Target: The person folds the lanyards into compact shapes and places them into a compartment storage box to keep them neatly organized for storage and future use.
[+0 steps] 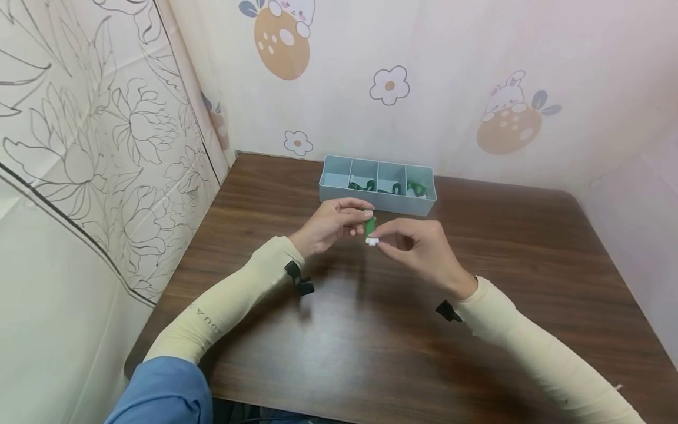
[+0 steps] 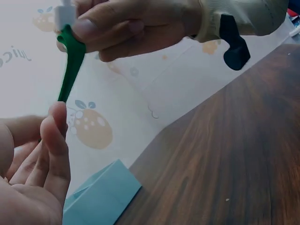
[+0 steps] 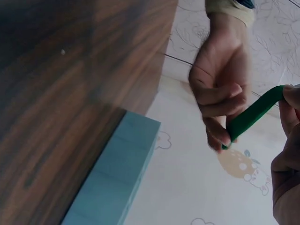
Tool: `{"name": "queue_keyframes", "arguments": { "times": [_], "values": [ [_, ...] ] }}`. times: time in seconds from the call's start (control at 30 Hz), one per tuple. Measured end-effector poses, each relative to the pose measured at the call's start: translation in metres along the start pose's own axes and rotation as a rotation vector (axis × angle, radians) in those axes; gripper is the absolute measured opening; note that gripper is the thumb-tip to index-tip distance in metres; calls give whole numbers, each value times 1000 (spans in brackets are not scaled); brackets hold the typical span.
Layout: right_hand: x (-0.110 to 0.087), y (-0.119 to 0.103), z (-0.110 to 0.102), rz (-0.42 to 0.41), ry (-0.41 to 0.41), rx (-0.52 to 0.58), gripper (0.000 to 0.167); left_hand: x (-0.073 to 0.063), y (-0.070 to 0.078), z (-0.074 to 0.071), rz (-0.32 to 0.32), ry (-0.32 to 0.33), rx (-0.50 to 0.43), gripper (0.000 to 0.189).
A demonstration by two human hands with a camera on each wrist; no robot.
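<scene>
A narrow green strip (image 1: 370, 227) with a small white piece (image 1: 373, 241) at one end is held between both hands above the table. The left hand (image 1: 336, 221) pinches the strip's far end between thumb and fingertips. Thumb and forefinger of the right hand (image 1: 424, 247) pinch it at the white piece. In the left wrist view the white piece (image 2: 64, 16) looks blocky with a narrower stub, and the green strip (image 2: 72, 56) tapers down to the left fingertips. The right wrist view shows the strip (image 3: 255, 112) stretched out with a bend near the right fingertips.
Behind the hands stands a light blue divided box (image 1: 376, 203), against the patterned wall curtain. Green looped strips (image 1: 362, 186) lie in its middle compartments, and a green bundle (image 1: 417, 188) in the right one. The brown wooden table (image 1: 328, 347) has a rounded left front corner.
</scene>
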State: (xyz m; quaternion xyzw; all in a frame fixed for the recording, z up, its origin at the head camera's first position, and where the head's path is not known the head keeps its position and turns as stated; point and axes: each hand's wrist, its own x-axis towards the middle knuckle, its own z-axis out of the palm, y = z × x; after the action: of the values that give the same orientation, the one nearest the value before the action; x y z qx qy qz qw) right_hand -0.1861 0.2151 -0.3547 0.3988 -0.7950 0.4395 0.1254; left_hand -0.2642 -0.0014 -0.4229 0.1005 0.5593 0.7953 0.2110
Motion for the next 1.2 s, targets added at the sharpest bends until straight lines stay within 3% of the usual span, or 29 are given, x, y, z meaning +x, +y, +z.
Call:
{"name": "queue_keyframes", "arguments": {
  "times": [0.23, 0.47, 0.77, 1.0, 1.2],
  "values": [
    [-7, 1, 5, 17, -17, 1, 35, -3, 4, 0, 25, 49, 194, 27],
    [-4, 2, 1, 96, 3, 19, 28, -10, 7, 6, 88, 38, 342, 32],
    [2, 4, -5, 242, 110, 13, 18, -22, 13, 23, 221, 30, 439, 19],
    [4, 3, -7, 247, 149, 24, 18, -27, 12, 30, 336, 58, 490, 12],
    [4, 4, -7, 241, 166, 38, 18, -27, 11, 30, 358, 41, 475, 11]
  ]
}}
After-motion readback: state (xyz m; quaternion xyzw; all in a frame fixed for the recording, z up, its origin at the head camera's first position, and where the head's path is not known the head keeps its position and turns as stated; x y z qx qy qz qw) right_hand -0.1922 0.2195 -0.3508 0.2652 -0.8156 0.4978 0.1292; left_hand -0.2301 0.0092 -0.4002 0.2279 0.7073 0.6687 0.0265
